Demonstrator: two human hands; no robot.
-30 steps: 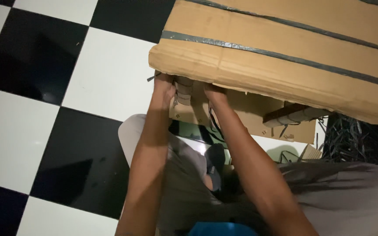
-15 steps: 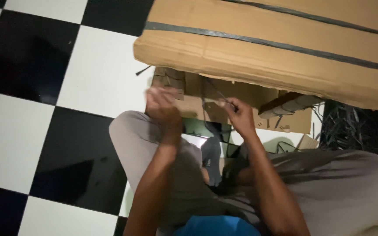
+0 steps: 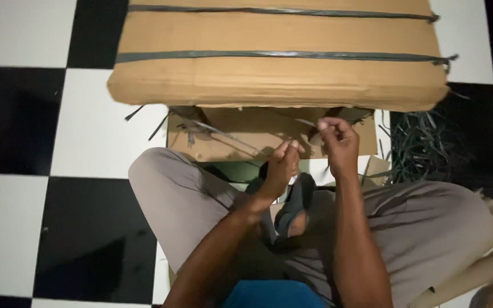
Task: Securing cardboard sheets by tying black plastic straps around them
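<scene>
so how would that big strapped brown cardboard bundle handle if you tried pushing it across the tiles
The big brown cardboard bundle probably slides as one stiff block, since dark straps bind it tightly. It looks thick and wide, so likely heavy. Its soft, rounded edges suggest the cardboard would dent rather than crack.

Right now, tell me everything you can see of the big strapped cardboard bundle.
The cardboard bundle is a wide, thick stack of brown corrugated board, lying flat on the black-and-white checkered floor. Two dark plastic straps run across its width, their loose ends sticking out at the right edge. Its near edge overhangs a smaller cardboard piece. Neither hand touches it.
</scene>
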